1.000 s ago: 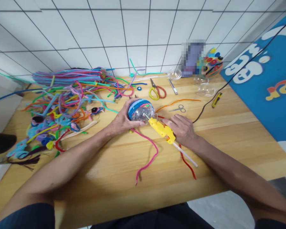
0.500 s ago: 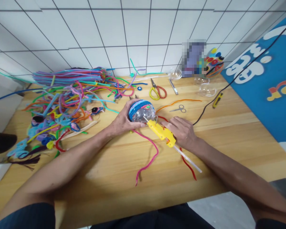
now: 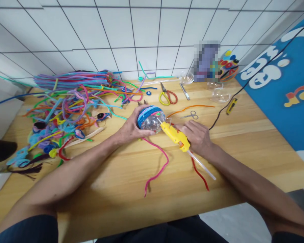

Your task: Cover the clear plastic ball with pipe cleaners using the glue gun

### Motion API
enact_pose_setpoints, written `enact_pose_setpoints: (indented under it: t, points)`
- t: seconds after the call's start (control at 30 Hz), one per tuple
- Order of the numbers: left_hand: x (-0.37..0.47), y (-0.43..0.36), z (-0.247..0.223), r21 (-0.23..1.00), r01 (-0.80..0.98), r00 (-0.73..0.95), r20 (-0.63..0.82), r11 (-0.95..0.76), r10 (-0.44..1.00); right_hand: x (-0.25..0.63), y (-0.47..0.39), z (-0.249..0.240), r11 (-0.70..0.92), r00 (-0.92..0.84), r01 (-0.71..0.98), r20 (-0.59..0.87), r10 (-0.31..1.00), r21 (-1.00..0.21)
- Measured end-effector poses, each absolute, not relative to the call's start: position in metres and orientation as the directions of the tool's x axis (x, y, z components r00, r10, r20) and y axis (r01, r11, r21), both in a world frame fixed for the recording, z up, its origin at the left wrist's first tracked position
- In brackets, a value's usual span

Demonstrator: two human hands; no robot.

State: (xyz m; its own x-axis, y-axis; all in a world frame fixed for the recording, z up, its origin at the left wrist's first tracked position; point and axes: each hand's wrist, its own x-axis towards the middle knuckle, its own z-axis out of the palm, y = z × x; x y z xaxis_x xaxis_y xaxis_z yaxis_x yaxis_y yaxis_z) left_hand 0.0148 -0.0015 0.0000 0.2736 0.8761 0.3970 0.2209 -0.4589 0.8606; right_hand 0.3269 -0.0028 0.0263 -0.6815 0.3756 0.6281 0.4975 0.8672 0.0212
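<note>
A clear ball [image 3: 152, 122], its upper part wrapped in blue, pink and purple pipe cleaners, is held by my left hand [image 3: 131, 126] from its left side. My right hand [image 3: 196, 135] is closed around a yellow glue gun [image 3: 175, 135]. The gun's metal tip is at the ball's right side; whether it touches cannot be told. A clear glue stick [image 3: 202, 165] sticks out of the gun's rear. From below the ball a pink pipe cleaner [image 3: 164, 162] trails across the table, and a red one [image 3: 200, 173] lies under the gun.
Loose pipe cleaners [image 3: 76, 104] and a thick bundle [image 3: 73, 80] cover the table's left. Behind the ball lie red-yellow scissors [image 3: 168, 95], small scissors [image 3: 191, 115] and a pen [image 3: 184, 91]. Clear half-spheres [image 3: 221, 96], a yellow cutter [image 3: 231, 106] and a black cable [image 3: 222, 108] are at the right.
My right hand and the glue gun have shifted slightly right and up, with the tip higher along the ball. My left hand and the ball have barely moved.
</note>
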Motion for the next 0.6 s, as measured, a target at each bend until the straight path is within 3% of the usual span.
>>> enact_pose_setpoints:
  t: [0.13,0.3,0.6]
  points:
    - [0.0147,-0.0008,0.0008,0.863,0.213,0.270,0.400,-0.459,0.876,0.3255,-0.0046,0.0236,0.890,-0.686,0.455,0.640,0.347,0.005]
    - [0.0121,0.0019,-0.0014,0.858,0.223,0.271,0.403,-0.464,0.874,0.3265,-0.0046,0.0242,0.879,-0.672,0.472,0.619,0.406,-0.064]
    - [0.0138,-0.0050,-0.0020,0.856,0.212,0.275,0.411,-0.472,0.869,0.3329,0.0026,0.0273,0.875,-0.662,0.480,0.627,0.409,-0.064]
